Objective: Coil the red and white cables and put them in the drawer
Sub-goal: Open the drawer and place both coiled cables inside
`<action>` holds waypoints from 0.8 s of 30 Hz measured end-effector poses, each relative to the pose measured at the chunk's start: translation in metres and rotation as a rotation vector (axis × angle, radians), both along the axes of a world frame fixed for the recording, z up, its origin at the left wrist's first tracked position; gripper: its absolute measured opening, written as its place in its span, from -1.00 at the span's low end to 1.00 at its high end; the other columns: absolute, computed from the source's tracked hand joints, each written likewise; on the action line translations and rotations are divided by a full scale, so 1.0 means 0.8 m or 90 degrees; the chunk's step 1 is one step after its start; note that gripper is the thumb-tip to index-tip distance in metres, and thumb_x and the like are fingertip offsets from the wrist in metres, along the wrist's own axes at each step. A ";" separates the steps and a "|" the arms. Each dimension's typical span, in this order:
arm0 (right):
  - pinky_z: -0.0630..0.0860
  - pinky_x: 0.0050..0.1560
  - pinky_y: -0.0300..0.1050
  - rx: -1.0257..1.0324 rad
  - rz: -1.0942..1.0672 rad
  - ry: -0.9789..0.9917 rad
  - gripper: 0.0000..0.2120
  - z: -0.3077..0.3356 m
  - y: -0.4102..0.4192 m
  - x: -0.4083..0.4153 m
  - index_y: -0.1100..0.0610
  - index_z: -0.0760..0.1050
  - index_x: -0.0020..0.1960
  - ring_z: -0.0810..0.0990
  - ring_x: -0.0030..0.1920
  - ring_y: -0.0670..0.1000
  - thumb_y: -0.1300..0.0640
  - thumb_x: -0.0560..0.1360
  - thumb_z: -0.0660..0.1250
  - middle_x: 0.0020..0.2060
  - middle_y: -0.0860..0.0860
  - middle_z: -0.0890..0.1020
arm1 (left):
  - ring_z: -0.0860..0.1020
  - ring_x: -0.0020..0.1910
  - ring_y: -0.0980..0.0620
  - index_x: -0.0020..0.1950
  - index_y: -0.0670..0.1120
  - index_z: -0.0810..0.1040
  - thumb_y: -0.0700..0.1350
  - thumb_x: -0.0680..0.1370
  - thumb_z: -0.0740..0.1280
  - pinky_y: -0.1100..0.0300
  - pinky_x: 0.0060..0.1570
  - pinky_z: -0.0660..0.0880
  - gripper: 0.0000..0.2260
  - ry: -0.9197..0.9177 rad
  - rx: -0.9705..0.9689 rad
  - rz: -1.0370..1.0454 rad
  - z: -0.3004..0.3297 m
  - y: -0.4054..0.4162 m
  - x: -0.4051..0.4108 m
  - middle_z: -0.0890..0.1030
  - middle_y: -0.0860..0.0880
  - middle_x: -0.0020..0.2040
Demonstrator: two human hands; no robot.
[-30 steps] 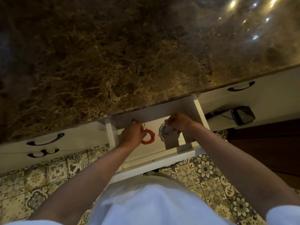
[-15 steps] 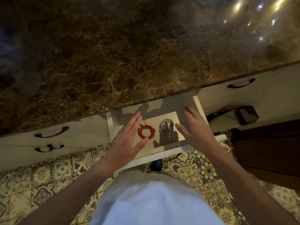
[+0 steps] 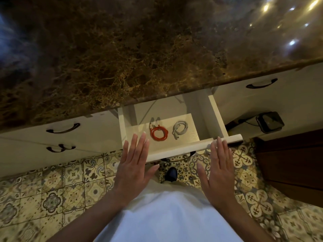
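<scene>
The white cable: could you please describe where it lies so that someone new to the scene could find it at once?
Under the edge of the brown marble counter one white drawer stands pulled open. Two coiled cables lie side by side on its floor, apart from each other. The white cable is the pale grey-white coil on the right, next to the red cable.
</scene>
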State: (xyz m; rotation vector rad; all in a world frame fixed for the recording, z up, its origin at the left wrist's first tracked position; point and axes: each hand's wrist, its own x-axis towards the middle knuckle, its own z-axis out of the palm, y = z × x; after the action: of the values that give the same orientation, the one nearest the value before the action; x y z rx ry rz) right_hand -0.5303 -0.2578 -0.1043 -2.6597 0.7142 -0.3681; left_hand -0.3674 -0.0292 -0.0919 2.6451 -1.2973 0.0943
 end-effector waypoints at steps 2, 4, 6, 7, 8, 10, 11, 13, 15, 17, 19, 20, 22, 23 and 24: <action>0.13 0.60 0.34 -0.016 0.013 0.013 -0.29 -0.009 0.005 -0.008 0.29 0.12 0.64 0.04 0.68 0.21 -0.11 0.64 0.16 0.67 0.19 0.10 | 0.06 0.65 -0.27 0.62 -0.28 0.17 0.21 0.70 0.12 -0.34 0.54 0.16 -0.32 -0.013 0.018 -0.006 -0.002 0.000 0.000 0.11 -0.24 0.66; 0.12 0.61 0.33 -0.027 0.021 0.016 -0.28 -0.015 0.007 -0.009 0.30 0.13 0.64 0.04 0.68 0.21 -0.11 0.64 0.15 0.67 0.19 0.09 | 0.06 0.66 -0.25 0.61 -0.28 0.19 0.21 0.70 0.10 -0.32 0.55 0.14 -0.33 -0.023 0.029 -0.009 -0.002 -0.003 0.003 0.11 -0.24 0.66; 0.14 0.60 0.33 -0.040 0.017 0.016 -0.29 -0.020 0.005 -0.004 0.31 0.13 0.64 0.04 0.68 0.22 -0.11 0.65 0.16 0.67 0.21 0.10 | 0.05 0.66 -0.24 0.62 -0.28 0.19 0.22 0.71 0.07 -0.29 0.58 0.09 -0.33 -0.029 0.036 -0.009 -0.001 -0.006 0.008 0.10 -0.23 0.67; 0.15 0.59 0.34 -0.047 0.015 0.016 -0.28 -0.021 0.004 0.000 0.31 0.13 0.64 0.05 0.68 0.22 -0.10 0.65 0.19 0.67 0.21 0.10 | 0.04 0.66 -0.24 0.62 -0.27 0.18 0.22 0.71 0.06 -0.28 0.59 0.07 -0.32 -0.029 0.043 -0.010 -0.001 -0.007 0.011 0.10 -0.23 0.67; 0.16 0.59 0.35 -0.053 0.015 0.013 -0.28 -0.022 0.003 0.004 0.30 0.12 0.64 0.05 0.68 0.23 -0.08 0.64 0.23 0.67 0.22 0.10 | 0.03 0.66 -0.23 0.63 -0.27 0.17 0.22 0.71 0.06 -0.27 0.59 0.06 -0.32 -0.028 0.051 -0.013 -0.001 -0.008 0.016 0.09 -0.22 0.67; 0.16 0.58 0.36 -0.063 0.013 0.019 -0.24 -0.024 0.001 0.016 0.29 0.11 0.65 0.04 0.68 0.23 -0.08 0.62 0.29 0.67 0.21 0.09 | 0.02 0.66 -0.24 0.64 -0.26 0.14 0.21 0.70 0.09 -0.28 0.58 0.08 -0.32 -0.031 0.056 -0.023 -0.001 -0.010 0.027 0.06 -0.21 0.68; 0.16 0.58 0.36 -0.070 0.012 0.028 -0.23 -0.025 0.000 0.021 0.29 0.10 0.65 0.03 0.68 0.23 -0.08 0.62 0.28 0.67 0.21 0.08 | 0.01 0.66 -0.24 0.64 -0.26 0.13 0.20 0.69 0.12 -0.28 0.58 0.08 -0.31 -0.033 0.055 -0.027 -0.001 -0.011 0.033 0.05 -0.21 0.68; 0.14 0.59 0.36 -0.084 0.008 0.043 -0.22 -0.026 -0.004 0.034 0.29 0.08 0.66 0.00 0.68 0.23 -0.10 0.61 0.26 0.67 0.21 0.07 | 0.00 0.67 -0.23 0.64 -0.26 0.12 0.19 0.68 0.14 -0.26 0.60 0.06 -0.30 -0.034 0.053 -0.033 0.000 -0.015 0.046 0.04 -0.20 0.68; 0.12 0.59 0.35 -0.093 0.003 0.060 -0.22 -0.026 -0.008 0.047 0.29 0.08 0.66 -0.03 0.69 0.22 -0.13 0.62 0.21 0.68 0.21 0.06 | -0.01 0.67 -0.23 0.64 -0.26 0.12 0.18 0.68 0.14 -0.23 0.61 0.05 -0.30 -0.042 0.059 -0.038 0.000 -0.020 0.059 0.03 -0.21 0.68; 0.10 0.60 0.35 -0.093 0.002 0.066 -0.23 -0.025 -0.012 0.061 0.28 0.06 0.66 -0.04 0.69 0.21 -0.15 0.63 0.18 0.68 0.20 0.05 | -0.01 0.67 -0.23 0.64 -0.27 0.09 0.19 0.69 0.11 -0.22 0.61 0.05 -0.31 -0.049 0.070 -0.041 0.002 -0.025 0.072 0.01 -0.21 0.68; 0.10 0.60 0.35 -0.088 0.006 0.070 -0.22 -0.025 -0.016 0.074 0.27 0.05 0.67 -0.05 0.69 0.20 -0.15 0.63 0.19 0.68 0.20 0.04 | -0.02 0.67 -0.23 0.65 -0.27 0.06 0.18 0.71 0.08 -0.22 0.61 0.06 -0.31 -0.058 0.081 -0.047 0.002 -0.029 0.084 0.00 -0.22 0.68; 0.09 0.60 0.35 -0.085 0.005 0.071 -0.21 -0.026 -0.018 0.081 0.27 0.04 0.67 -0.05 0.69 0.21 -0.15 0.63 0.20 0.68 0.19 0.04 | -0.02 0.67 -0.23 0.65 -0.27 0.05 0.18 0.71 0.08 -0.22 0.61 0.07 -0.32 -0.064 0.086 -0.051 0.002 -0.031 0.090 0.00 -0.22 0.68; 0.06 0.61 0.34 -0.071 0.004 0.085 -0.19 -0.026 -0.022 0.093 0.25 0.02 0.68 -0.07 0.69 0.21 -0.14 0.62 0.23 0.69 0.18 0.01 | -0.04 0.67 -0.22 0.65 -0.27 0.03 0.16 0.71 0.09 -0.21 0.60 0.08 -0.32 -0.066 0.091 -0.058 0.002 -0.034 0.102 -0.01 -0.22 0.68; 0.03 0.62 0.34 -0.062 0.006 0.090 -0.18 -0.025 -0.024 0.099 0.25 0.00 0.68 -0.08 0.69 0.20 -0.14 0.61 0.25 0.69 0.18 0.00 | -0.05 0.67 -0.21 0.66 -0.26 0.02 0.16 0.71 0.09 -0.20 0.61 0.06 -0.32 -0.061 0.092 -0.056 0.002 -0.036 0.108 -0.03 -0.21 0.69; 0.01 0.63 0.33 -0.052 0.008 0.086 -0.16 -0.023 -0.027 0.105 0.24 -0.01 0.68 -0.10 0.69 0.20 -0.13 0.61 0.27 0.69 0.17 -0.01 | -0.08 0.68 -0.19 0.66 -0.25 0.00 0.16 0.71 0.08 -0.18 0.62 0.03 -0.32 -0.052 0.094 -0.051 0.003 -0.038 0.113 -0.06 -0.20 0.69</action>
State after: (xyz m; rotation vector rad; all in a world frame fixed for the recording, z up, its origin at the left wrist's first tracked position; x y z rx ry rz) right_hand -0.4465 -0.2791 -0.1224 -2.7866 0.7370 -0.2200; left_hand -0.2769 -0.0594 -0.0894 2.7329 -1.4892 0.0994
